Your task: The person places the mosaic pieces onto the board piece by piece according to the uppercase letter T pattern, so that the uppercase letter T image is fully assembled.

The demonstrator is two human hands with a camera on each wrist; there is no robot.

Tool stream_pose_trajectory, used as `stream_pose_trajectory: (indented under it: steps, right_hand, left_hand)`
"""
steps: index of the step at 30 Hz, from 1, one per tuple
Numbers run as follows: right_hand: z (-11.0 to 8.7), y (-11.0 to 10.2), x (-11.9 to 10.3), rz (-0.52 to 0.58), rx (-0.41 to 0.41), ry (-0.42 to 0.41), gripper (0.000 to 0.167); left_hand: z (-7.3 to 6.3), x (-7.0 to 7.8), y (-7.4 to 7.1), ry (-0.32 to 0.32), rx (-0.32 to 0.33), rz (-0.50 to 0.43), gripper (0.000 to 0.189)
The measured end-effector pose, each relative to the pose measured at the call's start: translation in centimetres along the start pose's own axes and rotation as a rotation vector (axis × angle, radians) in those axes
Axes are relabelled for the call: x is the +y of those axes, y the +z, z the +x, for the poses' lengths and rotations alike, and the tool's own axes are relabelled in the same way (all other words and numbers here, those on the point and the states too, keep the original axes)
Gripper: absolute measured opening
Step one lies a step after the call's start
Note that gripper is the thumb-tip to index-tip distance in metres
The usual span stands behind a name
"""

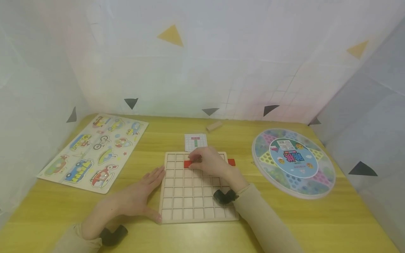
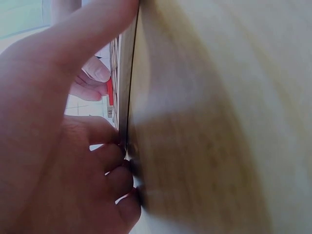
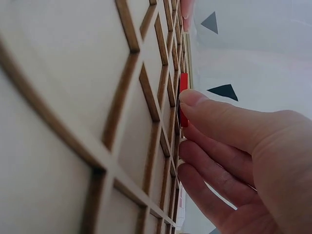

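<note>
A: What lies at the far left?
B: The vehicle puzzle, flat on the table; presumably it sits aside to leave working room.
A: And the left hand?
B: Spread wide, thumb well apart from the extended fingers, touching the left edge of the wooden grid board; I'd guess it braces the board against sliding.
A: Where's the red tile?
B: At the third column from the left, second row from the far side; the right hand pinches it narrowly, which probably suits such small cells; whether it's seated, I can't tell.
A: Why the pattern card just behind?
B: Likely for easy glancing; it shows red and green squares.
A: And that arm's pose?
B: It slants over the board from the near right; beyond it, another red piece lies beside the board's right edge, then a round game box.
</note>
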State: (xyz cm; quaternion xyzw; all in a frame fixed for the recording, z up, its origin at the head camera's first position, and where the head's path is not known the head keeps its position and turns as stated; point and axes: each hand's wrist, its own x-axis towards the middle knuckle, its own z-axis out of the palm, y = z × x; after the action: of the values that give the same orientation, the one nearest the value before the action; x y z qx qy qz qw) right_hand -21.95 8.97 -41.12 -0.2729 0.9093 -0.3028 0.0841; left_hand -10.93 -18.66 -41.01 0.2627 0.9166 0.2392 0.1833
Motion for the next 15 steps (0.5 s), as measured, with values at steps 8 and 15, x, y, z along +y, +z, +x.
stream_pose_trajectory:
  steps: [8,15]
  right_hand:
    - [0.02,0.01,-0.02,-0.037,0.01,-0.014,0.035]
    - [0.03,0.04,0.01,-0.055,0.018,-0.038,0.035]
  left_hand:
    - [0.0,-0.08,0.07,0.01,0.005,0.009,0.138]
    - [-0.03,-0.15,0.07,0.014,0.006,0.009,0.138]
